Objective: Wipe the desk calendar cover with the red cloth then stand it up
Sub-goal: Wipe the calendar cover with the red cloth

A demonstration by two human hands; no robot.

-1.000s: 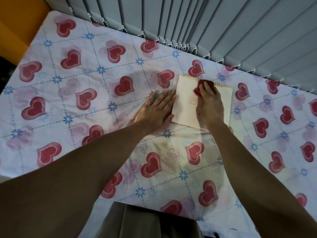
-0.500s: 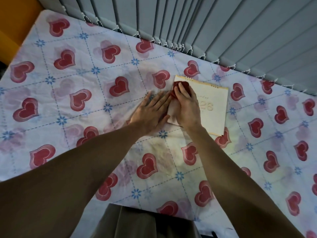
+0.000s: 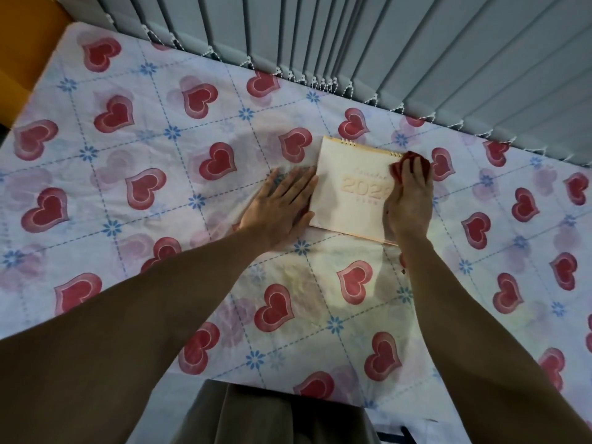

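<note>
Right grip (image 3: 408,200) pressing cloth (image 3: 411,168), fingers down on it, at calendar's (image 3: 349,187) far right corner by the spiral binding. Calendar flat on surface (image 3: 160,187), cover up, mostly left of that grip. Left grip (image 3: 282,206) splayed flat, touching calendar's left edge.
</note>
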